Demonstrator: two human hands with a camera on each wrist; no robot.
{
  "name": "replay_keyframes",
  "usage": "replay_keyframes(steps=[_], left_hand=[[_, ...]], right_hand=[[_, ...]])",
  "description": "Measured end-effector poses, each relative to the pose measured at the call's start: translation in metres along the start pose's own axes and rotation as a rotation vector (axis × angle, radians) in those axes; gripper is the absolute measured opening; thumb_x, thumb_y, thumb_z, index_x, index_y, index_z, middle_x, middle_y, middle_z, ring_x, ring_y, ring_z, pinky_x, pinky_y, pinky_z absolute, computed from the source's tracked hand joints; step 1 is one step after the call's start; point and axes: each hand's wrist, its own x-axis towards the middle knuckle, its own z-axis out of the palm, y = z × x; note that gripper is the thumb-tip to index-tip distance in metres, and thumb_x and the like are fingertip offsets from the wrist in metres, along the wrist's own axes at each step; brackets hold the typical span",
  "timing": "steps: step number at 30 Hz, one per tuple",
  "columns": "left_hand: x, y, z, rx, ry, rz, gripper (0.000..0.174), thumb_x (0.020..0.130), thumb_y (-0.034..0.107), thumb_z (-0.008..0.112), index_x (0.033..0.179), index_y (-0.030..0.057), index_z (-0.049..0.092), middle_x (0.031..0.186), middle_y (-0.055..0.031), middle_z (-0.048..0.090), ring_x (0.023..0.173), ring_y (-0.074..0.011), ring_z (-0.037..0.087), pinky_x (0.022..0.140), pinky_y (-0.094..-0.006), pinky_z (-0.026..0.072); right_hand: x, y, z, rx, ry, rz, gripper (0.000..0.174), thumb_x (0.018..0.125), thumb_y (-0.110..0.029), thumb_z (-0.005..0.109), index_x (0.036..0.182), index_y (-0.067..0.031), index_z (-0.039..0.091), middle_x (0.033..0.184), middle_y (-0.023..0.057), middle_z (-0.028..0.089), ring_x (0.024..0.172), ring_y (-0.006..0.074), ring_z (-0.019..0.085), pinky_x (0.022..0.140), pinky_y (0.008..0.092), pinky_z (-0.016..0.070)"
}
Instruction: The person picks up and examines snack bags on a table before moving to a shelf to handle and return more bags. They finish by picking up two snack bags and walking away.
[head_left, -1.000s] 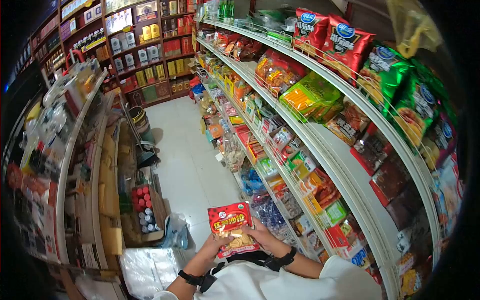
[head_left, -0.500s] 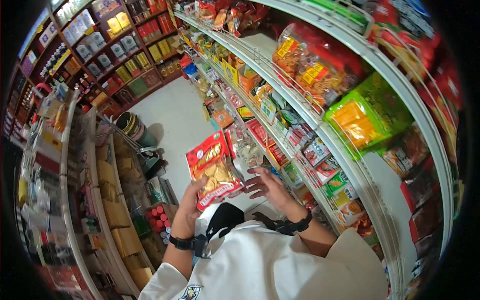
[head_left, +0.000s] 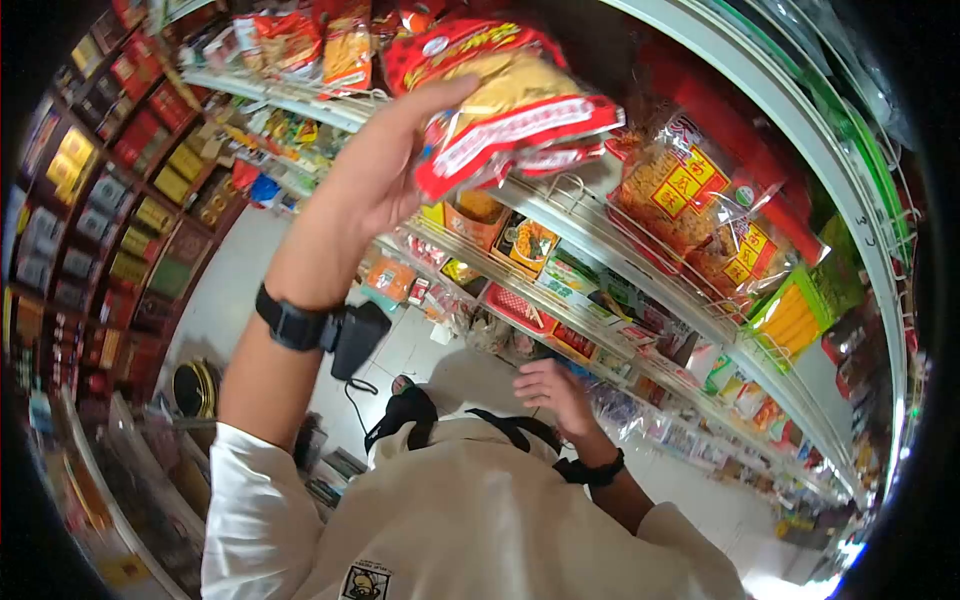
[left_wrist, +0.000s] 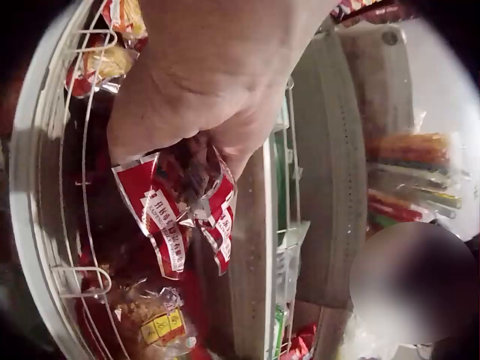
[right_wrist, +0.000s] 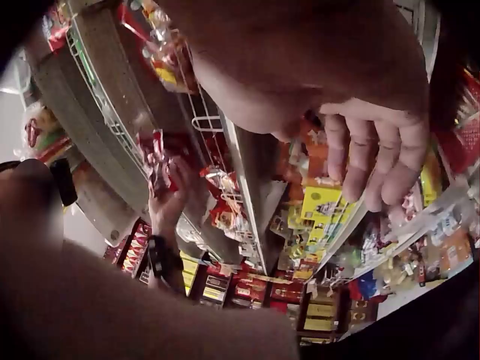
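Observation:
My left hand point(head_left: 375, 165) grips a red snack bag point(head_left: 505, 85) by its left side, the thumb lying over its front. Pale chips show through the clear window, and a white-lettered band runs along its lower edge. In the left wrist view two red printed edges of packaging point(left_wrist: 161, 221) stick out below the hand point(left_wrist: 206, 82). The bag is up at a shelf point(head_left: 540, 200), left of packs of brown snacks point(head_left: 690, 190) with yellow labels. My right hand point(head_left: 560, 395) hangs lower, in front of the body, holding nothing, its fingers point(right_wrist: 386, 154) loosely bent.
Wire guards point(head_left: 570, 190) line the shelf's front edge. Red and orange bags point(head_left: 345, 50) stand to the left on the same shelf. A green pack point(head_left: 795, 310) lies at the right. Lower shelves carry small packets point(head_left: 570, 275). A bucket point(head_left: 195, 385) stands at the left.
From in front of the body, the left hand has raised the snack bag to the shelf. The right hand has let go and stays low. The view has turned toward the right-hand shelves.

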Motion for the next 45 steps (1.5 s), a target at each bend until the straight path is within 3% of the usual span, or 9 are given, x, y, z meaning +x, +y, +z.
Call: replay_keyframes(steps=[11, 22, 24, 28, 34, 35, 39, 41, 45], left_hand=[[0.147, 0.020, -0.010, 0.941, 0.019, -0.098, 0.041, 0.089, 0.031, 0.080, 0.111, -0.0018, 0.073, 0.102, -0.0083, 0.075, 0.091, -0.0133, 0.071, 0.076, -0.0278, 0.0565], [-0.050, -0.018, 0.038, 0.309, -0.098, -0.397, 0.080, 0.074, 0.001, 0.086, 0.144, -0.0012, 0.047, 0.134, -0.0106, 0.064, 0.123, -0.0195, 0.060, 0.105, -0.0396, 0.0483], [-0.045, -0.039, 0.032, 0.847, -0.459, -0.136, 0.094, 0.074, 0.017, 0.093, 0.149, 0.0001, 0.038, 0.135, -0.0131, 0.063, 0.124, -0.0249, 0.061, 0.104, -0.0384, 0.0480], [-0.033, -0.038, 0.046, 1.163, -0.453, -0.021, 0.098, 0.076, 0.029, 0.092, 0.150, -0.0008, 0.034, 0.144, -0.0228, 0.051, 0.129, -0.0361, 0.056, 0.107, -0.0431, 0.0457], [0.061, 0.028, 0.025, 1.178, -0.335, 0.056, 0.043, 0.103, 0.032, 0.056, 0.134, 0.0017, 0.054, 0.126, -0.0087, 0.060, 0.121, -0.0206, 0.056, 0.107, -0.0378, 0.0410], [0.092, 0.031, 0.017, 1.532, -0.365, 0.359, 0.027, 0.101, 0.019, 0.052, 0.122, 0.0044, 0.060, 0.118, -0.0093, 0.064, 0.115, -0.0221, 0.061, 0.102, -0.0357, 0.0449], [0.205, 0.002, -0.016, 2.508, -0.543, -0.183, 0.046, 0.092, 0.014, 0.053, 0.137, 0.0124, 0.063, 0.139, -0.0175, 0.062, 0.130, -0.0364, 0.056, 0.116, -0.0442, 0.0386], [0.227, -0.012, -0.034, 2.414, -0.143, 0.216, 0.049, 0.099, 0.022, 0.055, 0.147, 0.0116, 0.053, 0.145, -0.0189, 0.057, 0.133, -0.0370, 0.054, 0.115, -0.0432, 0.0407], [0.244, -0.012, -0.055, 2.335, -0.178, 0.410, 0.037, 0.092, 0.020, 0.063, 0.124, 0.0031, 0.065, 0.126, -0.0236, 0.067, 0.111, -0.0360, 0.068, 0.093, -0.0443, 0.0550]], right_hand=[[-0.016, 0.002, 0.066, 0.067, 0.089, -0.092, 0.030, 0.105, -0.023, 0.061, 0.127, -0.0031, 0.062, 0.116, 0.0074, 0.069, 0.111, 0.0184, 0.066, 0.093, 0.0335, 0.0536], [-0.064, -0.148, 0.072, 0.489, -0.031, -0.612, 0.087, 0.088, -0.022, 0.076, 0.156, 0.0030, 0.028, 0.148, 0.0178, 0.050, 0.140, 0.0273, 0.046, 0.119, 0.0439, 0.0312], [-0.058, -0.164, 0.077, 0.527, -0.014, -0.699, 0.084, 0.088, -0.019, 0.076, 0.155, 0.0031, 0.029, 0.151, 0.0187, 0.048, 0.140, 0.0263, 0.047, 0.118, 0.0443, 0.0338], [-0.046, -0.169, 0.071, 0.297, 0.171, -0.712, 0.061, 0.091, -0.007, 0.074, 0.143, 0.0046, 0.046, 0.139, 0.0165, 0.059, 0.125, 0.0220, 0.059, 0.106, 0.0393, 0.0479], [-0.041, -0.178, 0.085, 0.390, 0.500, -0.668, 0.038, 0.097, -0.010, 0.068, 0.132, 0.0021, 0.058, 0.122, 0.0107, 0.070, 0.109, 0.0173, 0.066, 0.098, 0.0347, 0.0523], [-0.038, -0.179, 0.088, 0.389, 0.507, -0.667, 0.038, 0.097, -0.010, 0.068, 0.132, 0.0021, 0.058, 0.122, 0.0107, 0.070, 0.109, 0.0173, 0.066, 0.098, 0.0347, 0.0523], [-0.035, -0.188, 0.105, 0.314, 0.682, -0.736, 0.033, 0.097, -0.009, 0.068, 0.127, 0.0006, 0.059, 0.119, 0.0069, 0.069, 0.105, 0.0146, 0.064, 0.094, 0.0316, 0.0507], [-0.035, -0.187, 0.112, 0.281, 0.830, -0.777, 0.033, 0.097, -0.008, 0.068, 0.128, 0.0007, 0.059, 0.120, 0.0073, 0.068, 0.106, 0.0143, 0.063, 0.094, 0.0307, 0.0497], [-0.038, -0.186, 0.120, 0.341, 0.959, -0.742, 0.035, 0.100, -0.012, 0.062, 0.132, 0.0022, 0.054, 0.122, 0.0141, 0.067, 0.104, 0.0209, 0.068, 0.093, 0.0355, 0.0553]])
